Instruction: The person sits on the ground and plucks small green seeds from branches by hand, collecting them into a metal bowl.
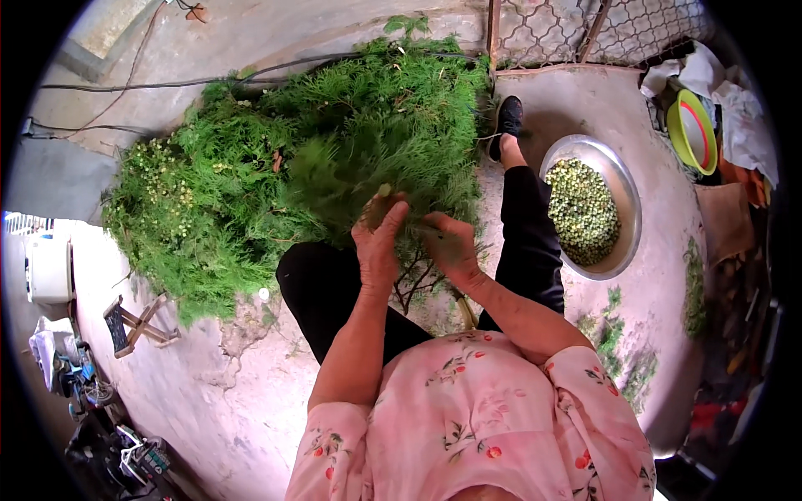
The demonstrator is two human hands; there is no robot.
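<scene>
Pale floor (242, 405): two hands (380, 242) (454, 250) handling foliage (330, 179), one basin (624, 225).

A pale, pinkish, hard floor (242, 409) is seen, cracked and worn on its left part. Its far right edge is bordered by a brown metal lattice (594, 31). Near its left edge, a small crossed-leg stool (144, 322) is placed, with a white box (50, 269) beyond it. The floor is brightly lit, while its right edge is shaded.

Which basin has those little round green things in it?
The larger, silver basin, beside the person's right leg; the yellow-green one is smaller, farther right.
</scene>
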